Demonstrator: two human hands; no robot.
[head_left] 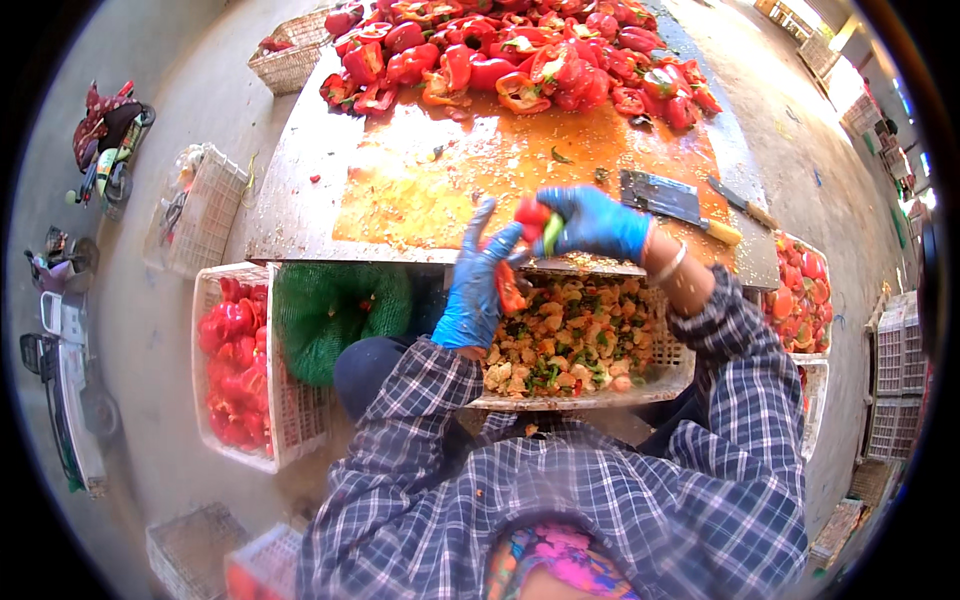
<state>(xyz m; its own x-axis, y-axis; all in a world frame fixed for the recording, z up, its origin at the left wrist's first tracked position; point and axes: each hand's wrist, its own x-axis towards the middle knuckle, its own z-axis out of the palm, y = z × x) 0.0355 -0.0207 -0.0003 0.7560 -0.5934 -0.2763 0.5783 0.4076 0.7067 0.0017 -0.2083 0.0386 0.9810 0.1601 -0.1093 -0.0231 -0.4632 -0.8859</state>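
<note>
At the pale worktop's [300, 190] near edge, my blue-gloved right fingers [562, 203] clamped a red-and-green pepper [531, 213]; my blue-gloved left fingers [481, 216], I couldn't tell.

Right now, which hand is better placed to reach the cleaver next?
Probably the right hand: it is nearer the cleaver, while the left hand is farther across. The right appears to hold a blurred red and green pepper piece, so it would need freeing first.

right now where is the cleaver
In the head view, the cleaver lies on the right side of the table, between the right hand and a narrower knife.
</note>
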